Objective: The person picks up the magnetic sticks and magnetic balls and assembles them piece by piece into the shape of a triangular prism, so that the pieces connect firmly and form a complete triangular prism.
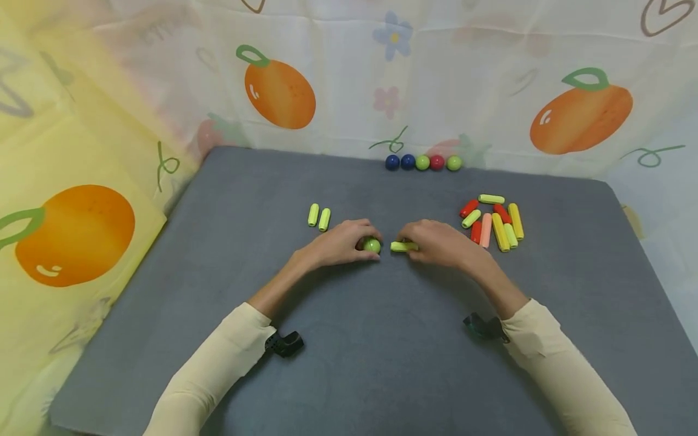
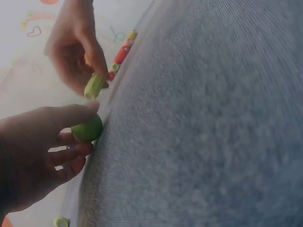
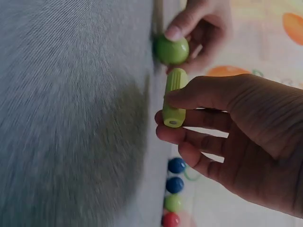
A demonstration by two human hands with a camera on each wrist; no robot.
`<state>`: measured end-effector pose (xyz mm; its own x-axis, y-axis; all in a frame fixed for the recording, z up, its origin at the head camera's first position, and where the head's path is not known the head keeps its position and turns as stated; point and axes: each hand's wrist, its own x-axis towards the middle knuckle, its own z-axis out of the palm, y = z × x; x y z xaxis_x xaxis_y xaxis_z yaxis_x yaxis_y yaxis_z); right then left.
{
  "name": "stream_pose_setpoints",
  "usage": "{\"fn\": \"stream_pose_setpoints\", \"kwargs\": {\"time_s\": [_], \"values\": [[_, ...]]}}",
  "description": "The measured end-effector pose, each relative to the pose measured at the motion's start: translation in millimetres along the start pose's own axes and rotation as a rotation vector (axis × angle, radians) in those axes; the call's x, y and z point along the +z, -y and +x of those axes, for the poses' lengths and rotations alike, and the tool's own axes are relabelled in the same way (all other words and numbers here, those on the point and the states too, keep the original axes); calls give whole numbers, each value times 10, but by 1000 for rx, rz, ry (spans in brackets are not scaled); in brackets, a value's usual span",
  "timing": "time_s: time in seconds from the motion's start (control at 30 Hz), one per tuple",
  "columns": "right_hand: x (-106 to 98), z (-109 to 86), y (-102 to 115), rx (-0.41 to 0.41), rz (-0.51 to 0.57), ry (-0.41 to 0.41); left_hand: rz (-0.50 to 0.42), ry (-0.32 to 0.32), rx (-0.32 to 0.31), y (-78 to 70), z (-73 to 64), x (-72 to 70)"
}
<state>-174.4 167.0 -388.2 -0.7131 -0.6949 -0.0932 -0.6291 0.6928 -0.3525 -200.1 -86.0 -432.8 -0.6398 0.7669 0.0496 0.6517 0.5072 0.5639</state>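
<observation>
Near the middle of the table, my left hand [image 1: 349, 242] holds a green ball [image 1: 372, 244] between thumb and fingers. Just to its right, my right hand [image 1: 436, 242] pinches a yellow-green ridged stick [image 1: 402, 246], whose near end points at the ball. A small gap separates stick and ball in the head view. The right wrist view shows the stick [image 3: 174, 97] between thumb and fingertips, a hole in its end. Left of my left hand, two more yellow-green sticks [image 1: 313, 215] lie side by side.
A row of balls [image 1: 408, 161], blue, green and red, lines the table's back edge. To the right lies a cluster of red, pink, yellow and yellow-green sticks [image 1: 498, 232]. A patterned cloth [image 1: 338, 72] hangs behind the grey table [image 1: 349, 363].
</observation>
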Motion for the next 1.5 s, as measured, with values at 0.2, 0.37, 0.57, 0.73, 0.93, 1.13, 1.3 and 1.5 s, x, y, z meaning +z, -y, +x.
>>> {"fn": "stream_pose_setpoints", "kwargs": {"time_s": [0.2,0.37,0.57,0.73,0.93,1.13,1.3,1.5], "values": [[16,208,-36,-10,6,66,-48,-23,34,72,83,53],[-22,277,-82,27,5,93,-83,-34,52,118,146,109],[23,296,-85,44,45,99,-110,-42,46,148,230,187],[44,276,-77,52,49,96,-157,-69,26,168,245,243],[34,266,-102,51,72,90,-189,-124,19,181,251,316],[49,249,-146,37,89,101,-118,-174,54,180,270,386],[17,238,-179,34,114,126,-100,-195,54,189,269,407],[-236,179,-271,113,126,209,-100,-206,40,190,270,403]]}}
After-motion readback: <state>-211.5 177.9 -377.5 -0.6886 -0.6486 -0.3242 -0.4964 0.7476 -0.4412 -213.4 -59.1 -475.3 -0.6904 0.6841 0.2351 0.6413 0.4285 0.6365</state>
